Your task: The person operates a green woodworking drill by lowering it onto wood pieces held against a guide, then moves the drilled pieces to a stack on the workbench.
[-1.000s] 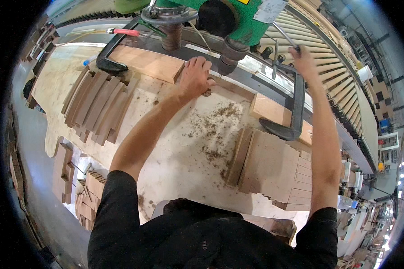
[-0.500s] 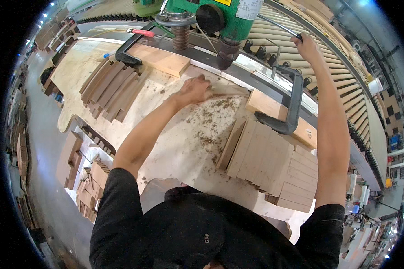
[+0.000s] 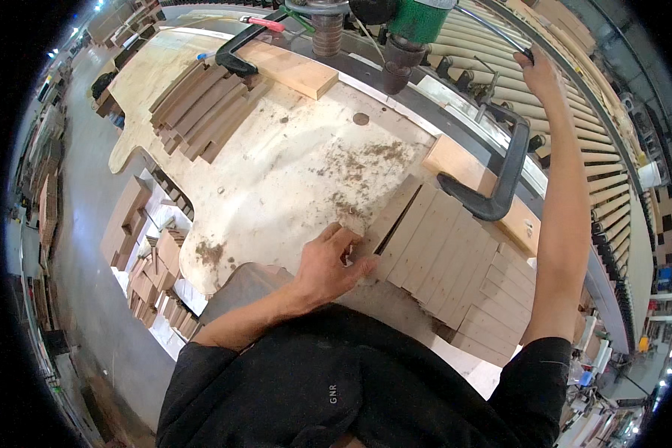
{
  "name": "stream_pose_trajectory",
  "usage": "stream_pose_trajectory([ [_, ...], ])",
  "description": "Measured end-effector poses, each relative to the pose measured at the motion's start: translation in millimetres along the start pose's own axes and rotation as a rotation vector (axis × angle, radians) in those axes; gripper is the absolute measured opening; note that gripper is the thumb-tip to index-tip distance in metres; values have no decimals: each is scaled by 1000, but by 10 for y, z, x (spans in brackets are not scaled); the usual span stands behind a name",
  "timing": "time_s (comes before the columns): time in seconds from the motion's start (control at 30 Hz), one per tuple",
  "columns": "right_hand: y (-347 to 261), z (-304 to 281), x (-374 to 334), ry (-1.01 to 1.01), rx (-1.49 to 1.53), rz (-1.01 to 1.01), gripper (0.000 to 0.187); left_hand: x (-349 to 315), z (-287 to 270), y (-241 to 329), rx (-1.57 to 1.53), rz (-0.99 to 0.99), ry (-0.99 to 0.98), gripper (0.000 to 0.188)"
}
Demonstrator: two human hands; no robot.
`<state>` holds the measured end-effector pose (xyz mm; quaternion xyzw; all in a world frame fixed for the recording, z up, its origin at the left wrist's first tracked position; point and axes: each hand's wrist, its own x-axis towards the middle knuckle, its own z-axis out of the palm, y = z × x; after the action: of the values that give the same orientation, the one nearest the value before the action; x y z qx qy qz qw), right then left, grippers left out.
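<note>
My left hand (image 3: 330, 263) is at the near end of a brown wooden strip (image 3: 390, 215), thumb and fingers curled around that end. This strip lies at the left side of a row of similar strips (image 3: 444, 250), with a dark gap between it and the row. At the upper right my right hand (image 3: 541, 73) is closed around the dark grip of a metal lever (image 3: 493, 28). The lever runs to a green drill press (image 3: 420, 22), whose dark spindle (image 3: 397, 75) hangs over the far edge of the pale board (image 3: 276, 179).
Black clamps (image 3: 235, 56) (image 3: 504, 198) hold light wood blocks (image 3: 295, 69) (image 3: 455, 160) along the far edge. Sawdust (image 3: 369, 160) litters the board. More strips (image 3: 198, 108) are piled at the left, with wooden pieces (image 3: 153, 257) below. Behind stands a roller conveyor (image 3: 582, 134).
My left hand has come from the far fence back toward me, to the strip row. A piece beside it at the fence is gone from there. My right hand stays on the lever.
</note>
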<state>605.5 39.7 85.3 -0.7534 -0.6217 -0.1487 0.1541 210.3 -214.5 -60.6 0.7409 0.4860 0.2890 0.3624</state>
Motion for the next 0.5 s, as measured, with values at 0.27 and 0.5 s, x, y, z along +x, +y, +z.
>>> stream_pose_trajectory([
  [0.27,-159,2,43,-18,-22,-25,49,196,188,-258,-89,172,74,40],
  [0.5,2,-19,-38,9,26,-133,41,478,-121,-374,-85,-69,-149,48],
])
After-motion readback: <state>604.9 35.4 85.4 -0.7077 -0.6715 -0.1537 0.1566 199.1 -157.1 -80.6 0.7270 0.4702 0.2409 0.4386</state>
